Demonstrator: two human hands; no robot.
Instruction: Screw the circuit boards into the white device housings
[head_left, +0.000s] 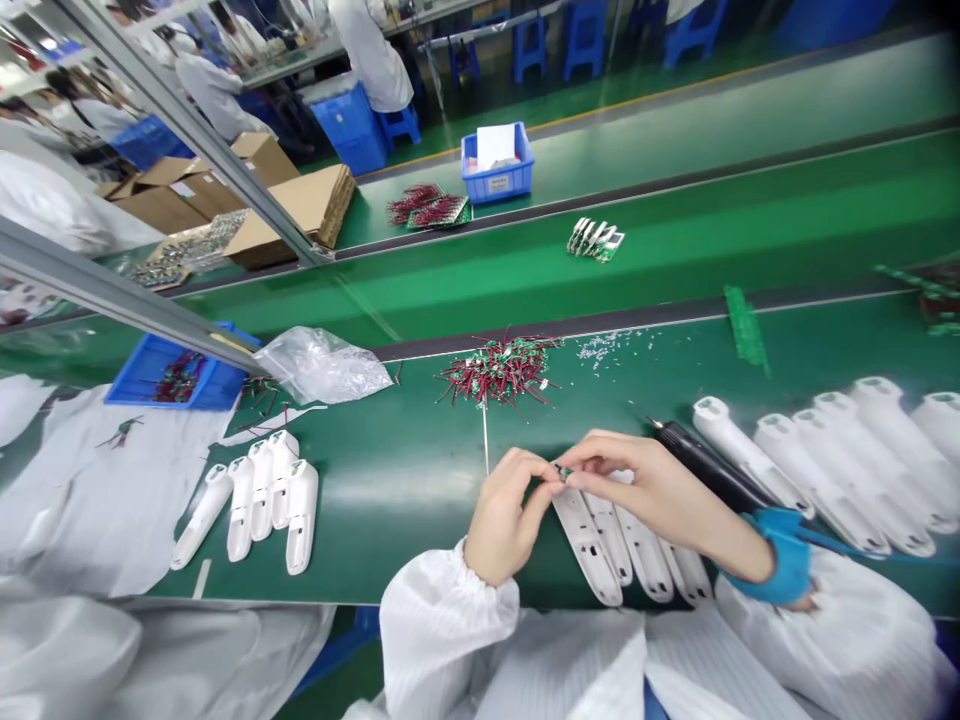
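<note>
My left hand (506,515) and my right hand (649,490) meet over the green bench, both pinching a small green circuit board (561,472) between their fingertips. Directly under them lie several white plastic shells (600,545) side by side. A black soldering iron (709,465) rests just right of my right hand. My right wrist wears a blue strap (784,555). A pile of small boards with red wires (501,370) sits beyond my hands.
More white shells lie at left (259,500) and in a row at right (832,450). A clear plastic bag (322,365) and a blue bin (176,375) sit at left. Across the conveyor are a blue crate (497,165), cardboard boxes (300,205) and other workers.
</note>
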